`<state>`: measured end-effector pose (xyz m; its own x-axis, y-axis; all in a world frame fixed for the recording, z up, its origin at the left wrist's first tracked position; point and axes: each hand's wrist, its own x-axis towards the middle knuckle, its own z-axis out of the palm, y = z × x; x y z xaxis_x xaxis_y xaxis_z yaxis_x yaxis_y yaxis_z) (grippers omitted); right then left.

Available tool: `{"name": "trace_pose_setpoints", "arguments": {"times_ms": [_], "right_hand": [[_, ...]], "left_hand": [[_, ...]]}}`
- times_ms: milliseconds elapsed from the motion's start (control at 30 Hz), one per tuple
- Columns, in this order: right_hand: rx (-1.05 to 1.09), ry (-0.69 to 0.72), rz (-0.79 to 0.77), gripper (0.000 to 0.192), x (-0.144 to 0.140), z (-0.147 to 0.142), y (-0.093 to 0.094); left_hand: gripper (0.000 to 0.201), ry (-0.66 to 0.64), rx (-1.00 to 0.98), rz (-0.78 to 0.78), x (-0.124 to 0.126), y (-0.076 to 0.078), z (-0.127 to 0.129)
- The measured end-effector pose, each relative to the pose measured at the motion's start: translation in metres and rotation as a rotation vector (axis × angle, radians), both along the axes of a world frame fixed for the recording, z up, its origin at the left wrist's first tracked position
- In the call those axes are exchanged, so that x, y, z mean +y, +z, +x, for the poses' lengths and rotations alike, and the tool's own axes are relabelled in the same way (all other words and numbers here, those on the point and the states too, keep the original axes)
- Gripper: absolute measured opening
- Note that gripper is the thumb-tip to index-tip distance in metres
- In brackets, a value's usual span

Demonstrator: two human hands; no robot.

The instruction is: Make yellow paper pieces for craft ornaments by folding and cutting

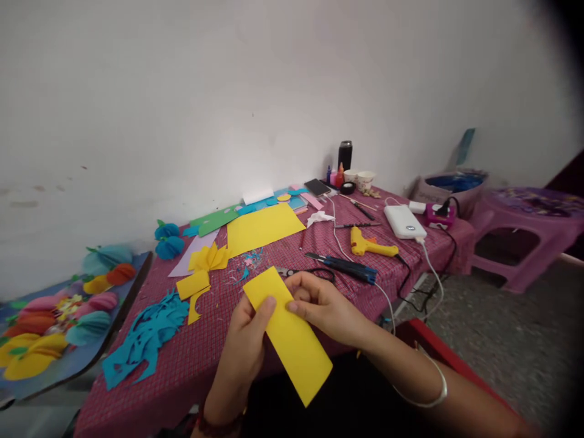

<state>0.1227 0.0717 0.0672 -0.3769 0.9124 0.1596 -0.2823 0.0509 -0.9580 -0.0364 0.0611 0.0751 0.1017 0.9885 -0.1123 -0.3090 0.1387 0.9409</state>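
paper strip [292,340], yellow and held just above the near edge of the bench [201,359], looks light, thin and easily creased, so the left hand [244,347] and right hand [326,307] pinching its upper end by the edges seems the right hold.

A yellow glue gun [370,245], white power bank [404,221] and blue paper scraps [145,336] lie on the red-clothed table [191,359].

Soft, even daylight, slightly hazy picture, dark vignette at the right corners, edges stretched.
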Motion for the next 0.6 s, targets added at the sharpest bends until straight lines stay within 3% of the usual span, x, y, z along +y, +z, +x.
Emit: {"name": "trace_pose_setpoints", "arguments": {"times_ms": [67, 133, 300, 400, 500, 600], "right_hand": [[0.0, 0.018, 0.063, 0.033, -0.002, 0.004, -0.004], [-0.079, 0.014, 0.22, 0.027, -0.006, 0.011, -0.006], [-0.528, -0.168, 0.878, 0.038, -0.017, 0.026, 0.001], [-0.511, -0.081, 1.135, 0.03, -0.02, 0.023, 0.003], [-0.419, -0.045, 1.141, 0.027, -0.021, 0.018, 0.001], [-0.43, -0.111, 0.985, 0.027, -0.024, 0.014, -0.003]], "left_hand": [[0.034, 0.054, -0.003, -0.128, 0.0, 0.005, 0.001], [0.032, 0.089, 0.001, -0.216, 0.001, 0.009, 0.002], [0.031, 0.071, -0.102, -0.289, 0.004, 0.006, 0.006], [0.03, 0.041, -0.202, -0.265, 0.006, -0.002, 0.01], [0.032, 0.012, -0.238, -0.228, 0.006, -0.004, 0.013], [0.035, 0.004, -0.206, -0.141, 0.003, 0.0, 0.013]]}}
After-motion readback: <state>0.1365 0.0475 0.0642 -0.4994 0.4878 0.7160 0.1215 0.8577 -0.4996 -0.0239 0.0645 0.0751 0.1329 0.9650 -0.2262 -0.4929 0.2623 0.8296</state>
